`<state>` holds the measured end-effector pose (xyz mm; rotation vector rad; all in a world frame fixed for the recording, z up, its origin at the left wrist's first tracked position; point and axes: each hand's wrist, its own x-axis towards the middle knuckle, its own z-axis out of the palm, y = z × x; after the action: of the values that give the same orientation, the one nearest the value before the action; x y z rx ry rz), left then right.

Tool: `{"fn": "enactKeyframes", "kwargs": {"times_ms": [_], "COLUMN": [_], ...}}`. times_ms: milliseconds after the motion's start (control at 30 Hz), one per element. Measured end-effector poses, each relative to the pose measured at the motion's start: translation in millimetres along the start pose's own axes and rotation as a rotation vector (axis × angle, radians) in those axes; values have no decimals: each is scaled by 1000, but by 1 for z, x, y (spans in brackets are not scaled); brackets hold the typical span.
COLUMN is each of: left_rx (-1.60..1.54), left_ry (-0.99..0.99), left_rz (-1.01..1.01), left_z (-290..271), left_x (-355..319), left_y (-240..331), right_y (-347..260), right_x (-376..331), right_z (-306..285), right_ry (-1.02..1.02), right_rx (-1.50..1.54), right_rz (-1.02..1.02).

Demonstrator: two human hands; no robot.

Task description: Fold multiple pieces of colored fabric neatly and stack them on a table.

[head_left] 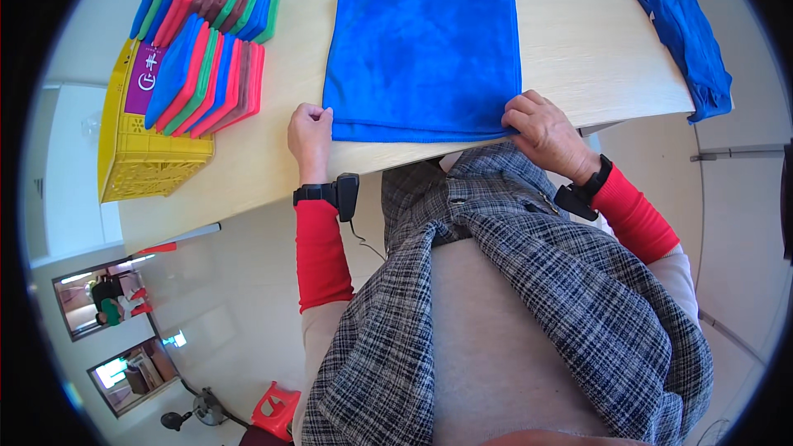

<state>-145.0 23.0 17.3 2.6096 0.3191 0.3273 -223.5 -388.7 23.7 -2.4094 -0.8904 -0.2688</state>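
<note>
Checked grey-and-black jacket [529,297] over a pale top fills the lower centre and lower right of the frame, closest to the lens, with red sleeves [320,252] running up from it on both sides and a black band on each wrist. Left hand [311,134], centre left: fingers curled shut, pinching the lower left corner of the blue cloth [423,54] at the near table edge. Right hand [541,130], centre right: fingers bent and closed on the lower right corner of the same cloth, knuckles up. Blue cloth: folded over into a flat, nearly square shape, its doubled edge along the bottom between the two hands; it lies on the light wooden table [578,25] in the upper centre of the frame, close to the near edge. Stacks of folded cloths [206,74], upper left: two rows standing on edge in blue, red, pink, green and brown, one row behind the other, well apart from the blue cloth. Yellow plastic crate [140,161], left of the frame: slotted walls, sitting beside and partly under the nearer row of folded cloths, at the table's left end. Loose blue fabric [686,33], upper right: crumpled, draped over the table's far right corner and hanging past the edge. Red stool [277,409], lower left, on the pale floor.
</note>
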Motion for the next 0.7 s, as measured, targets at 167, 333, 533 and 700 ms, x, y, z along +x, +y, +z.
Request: {"fn": "enactKeyframes", "kwargs": {"times_ms": [167,333,533,700], "left_rx": [9,138,197,63], "left_ry": [89,-18,-43,12], "left_rz": [43,60,109,71], "left_z": [5,1,2,-6], "left_x": [-1,8,1,6], "left_y": [4,2,18,26], "right_y": [-1,-2,-3,0], "right_x": [0,-3,-6,-6], "right_z": [1,-1,0,1], "right_ry": [18,28,48,44], "right_rx": [-29,-29,-38,-33], "right_rz": [-9,-15,-14,-10]}}
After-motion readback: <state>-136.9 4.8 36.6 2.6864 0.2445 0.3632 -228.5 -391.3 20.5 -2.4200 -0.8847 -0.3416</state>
